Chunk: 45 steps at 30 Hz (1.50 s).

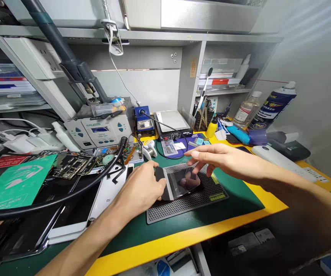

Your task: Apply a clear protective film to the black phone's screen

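A dark, glossy phone [184,182] with a grey band near its left end lies on a perforated grey mat [168,214]. My left hand [144,188] is closed on the phone's left end, its thumb over the dark strip and its other fingers curled at the far edge. Above the phone's right part hovers my right hand [217,159], with fingers apart and nothing in them. Its reflection shows in the glossy face. What lies under the phone is hidden.
Left of the mat are a white phone [108,195], circuit boards [70,165] and a thick black hose [102,176]. Behind stand a soldering station [145,119], a heating plate [172,122] and a yellow bottle [211,128]. A spray can [271,105] stands at the right.
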Each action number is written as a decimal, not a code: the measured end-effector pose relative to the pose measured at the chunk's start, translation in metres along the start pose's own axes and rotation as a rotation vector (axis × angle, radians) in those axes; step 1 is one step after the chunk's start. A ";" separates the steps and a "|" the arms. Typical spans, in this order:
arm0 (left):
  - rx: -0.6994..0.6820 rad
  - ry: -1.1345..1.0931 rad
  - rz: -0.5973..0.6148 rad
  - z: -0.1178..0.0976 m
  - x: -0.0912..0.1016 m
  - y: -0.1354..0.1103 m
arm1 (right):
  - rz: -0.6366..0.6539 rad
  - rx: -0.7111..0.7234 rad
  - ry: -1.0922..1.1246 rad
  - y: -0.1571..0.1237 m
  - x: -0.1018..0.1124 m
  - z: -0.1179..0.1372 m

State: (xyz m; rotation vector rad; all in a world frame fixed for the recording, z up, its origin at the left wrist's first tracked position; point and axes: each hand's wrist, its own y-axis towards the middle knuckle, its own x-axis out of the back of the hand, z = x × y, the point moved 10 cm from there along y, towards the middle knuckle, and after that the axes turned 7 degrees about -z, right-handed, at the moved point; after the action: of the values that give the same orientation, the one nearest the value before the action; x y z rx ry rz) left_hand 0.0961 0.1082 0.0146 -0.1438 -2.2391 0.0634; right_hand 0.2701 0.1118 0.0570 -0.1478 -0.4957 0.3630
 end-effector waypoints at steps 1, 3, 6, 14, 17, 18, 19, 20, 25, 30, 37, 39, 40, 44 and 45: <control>0.009 -0.012 0.000 -0.001 -0.001 -0.001 | 0.001 -0.007 -0.004 -0.001 -0.001 0.001; 0.020 -0.034 -0.001 -0.002 -0.003 -0.003 | 0.005 -0.016 0.010 -0.002 -0.004 0.003; 0.024 -0.061 -0.007 -0.004 -0.005 -0.005 | 0.023 -0.009 0.054 -0.003 -0.009 0.009; 0.026 -0.130 -0.021 -0.004 -0.009 -0.002 | 0.007 0.014 0.083 0.007 -0.022 0.009; 0.037 -0.162 -0.008 -0.004 -0.011 -0.001 | 0.015 0.022 0.130 0.015 -0.030 0.007; 0.042 -0.173 -0.001 -0.004 -0.012 -0.001 | 0.022 0.017 0.143 0.017 -0.033 0.006; 0.048 -0.185 0.007 -0.004 -0.013 -0.001 | 0.029 0.008 0.152 0.018 -0.036 0.006; 0.053 -0.196 0.014 -0.003 -0.014 -0.002 | 0.041 -0.003 0.157 0.020 -0.039 0.006; 0.062 -0.219 0.039 -0.001 -0.016 -0.001 | 0.082 -0.055 0.158 0.021 -0.050 0.010; 0.064 -0.211 0.052 -0.004 -0.014 -0.003 | 0.085 -0.090 0.138 0.023 -0.052 0.009; 0.080 -0.215 0.077 -0.003 -0.014 -0.001 | 0.109 -0.106 0.100 0.025 -0.054 0.006; 0.076 -0.211 0.084 -0.002 -0.015 0.000 | 0.118 -0.102 0.083 0.026 -0.055 0.007; 0.072 -0.209 0.087 -0.002 -0.015 0.001 | 0.123 -0.099 0.075 0.026 -0.056 0.007; 0.072 -0.203 0.090 -0.003 -0.016 0.003 | 0.146 -0.078 0.044 0.026 -0.059 0.010; 0.073 -0.202 0.088 -0.003 -0.016 0.003 | 0.152 -0.074 0.041 0.026 -0.059 0.011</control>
State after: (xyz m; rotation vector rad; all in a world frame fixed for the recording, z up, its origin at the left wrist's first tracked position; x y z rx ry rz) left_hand 0.1084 0.1093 0.0037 -0.2040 -2.4271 0.2150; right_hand 0.2084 0.1141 0.0352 -0.2647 -0.4585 0.4895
